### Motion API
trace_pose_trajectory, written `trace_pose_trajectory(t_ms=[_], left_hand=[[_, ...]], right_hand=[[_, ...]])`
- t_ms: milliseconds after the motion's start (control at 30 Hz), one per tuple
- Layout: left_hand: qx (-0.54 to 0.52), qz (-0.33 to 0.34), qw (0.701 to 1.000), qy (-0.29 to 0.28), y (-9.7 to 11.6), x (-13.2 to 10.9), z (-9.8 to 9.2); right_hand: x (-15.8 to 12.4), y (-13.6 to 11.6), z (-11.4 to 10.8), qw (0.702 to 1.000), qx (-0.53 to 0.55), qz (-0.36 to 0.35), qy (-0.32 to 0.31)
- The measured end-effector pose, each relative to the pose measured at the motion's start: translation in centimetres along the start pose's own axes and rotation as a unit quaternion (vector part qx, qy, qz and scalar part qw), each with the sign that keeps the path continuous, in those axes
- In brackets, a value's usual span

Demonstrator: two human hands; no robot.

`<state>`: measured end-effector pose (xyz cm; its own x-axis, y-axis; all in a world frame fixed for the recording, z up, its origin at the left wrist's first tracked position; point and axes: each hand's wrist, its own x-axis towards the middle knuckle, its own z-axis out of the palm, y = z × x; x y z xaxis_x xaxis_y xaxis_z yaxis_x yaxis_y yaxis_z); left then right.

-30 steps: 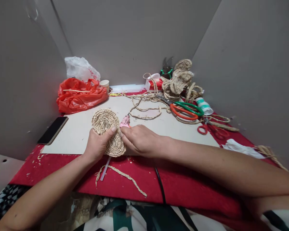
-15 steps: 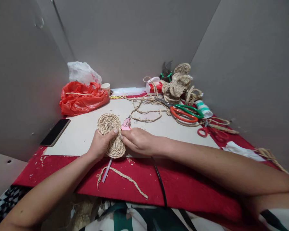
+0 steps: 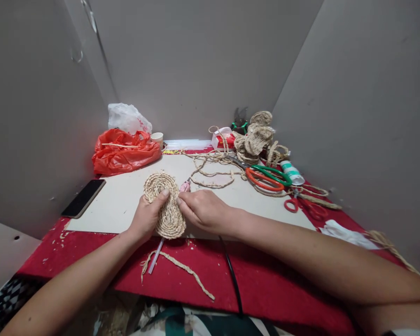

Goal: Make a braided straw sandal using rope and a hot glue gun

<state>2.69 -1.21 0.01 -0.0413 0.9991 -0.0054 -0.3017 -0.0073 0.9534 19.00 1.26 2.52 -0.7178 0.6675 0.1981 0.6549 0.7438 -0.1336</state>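
A coiled, braided straw piece [image 3: 170, 219], rounded at both ends like a small sole, is gripped by my left hand [image 3: 149, 214], thumb on its top face. My right hand [image 3: 205, 211] has its fingers closed at the piece's right edge, pinching there. Just beyond the right hand shows the pink front of a glue gun [image 3: 185, 187], mostly hidden behind the hand and straw piece. From under the straw piece a clear glue stick [image 3: 156, 255] pokes out toward me. A loose straw braid [image 3: 187, 267] lies nearby on the red cloth.
A white board [image 3: 108, 205] covers the middle of the red-clothed table [image 3: 266, 280]. Large scissors [image 3: 268, 176], red-handled scissors [image 3: 292, 204] and straw rope coils [image 3: 255, 140] sit right. A phone [image 3: 84, 198] and red bag [image 3: 126, 151] are left; a black cable [image 3: 233, 275] crosses the front.
The whole view has shifted slightly, so the table appears lower. Both hands keep their hold at the straw piece, and less of the pink glue gun shows.
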Motion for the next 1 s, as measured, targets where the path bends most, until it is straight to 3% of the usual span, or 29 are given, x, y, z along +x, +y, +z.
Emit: trace_pose_trajectory(t_ms=[500, 633, 800, 900, 1000], left_hand=[[0.046, 0.008, 0.998, 0.031, -1.0, 0.0, 0.2], [-0.004, -0.018, 1.000, 0.012, -0.2, 0.7, 0.5], [-0.034, 0.023, 0.999, -0.008, 0.8, 1.2, 0.4], [-0.054, 0.024, 0.998, -0.028, 0.9, 1.7, -0.2], [-0.059, 0.037, 0.997, -0.030, 0.9, 2.0, -0.6]], right_hand=[[0.5, -0.1, 1.0, 0.994, 0.105, 0.009, 0.007], [1.0, 0.4, 0.2, 0.967, 0.253, 0.021, 0.032], [0.7, 0.1, -0.1, 0.928, 0.369, 0.035, 0.031], [0.5, 0.1, -0.7, 0.926, 0.372, 0.043, 0.048], [0.3, 0.3, -1.5, 0.957, 0.251, 0.076, 0.124]])
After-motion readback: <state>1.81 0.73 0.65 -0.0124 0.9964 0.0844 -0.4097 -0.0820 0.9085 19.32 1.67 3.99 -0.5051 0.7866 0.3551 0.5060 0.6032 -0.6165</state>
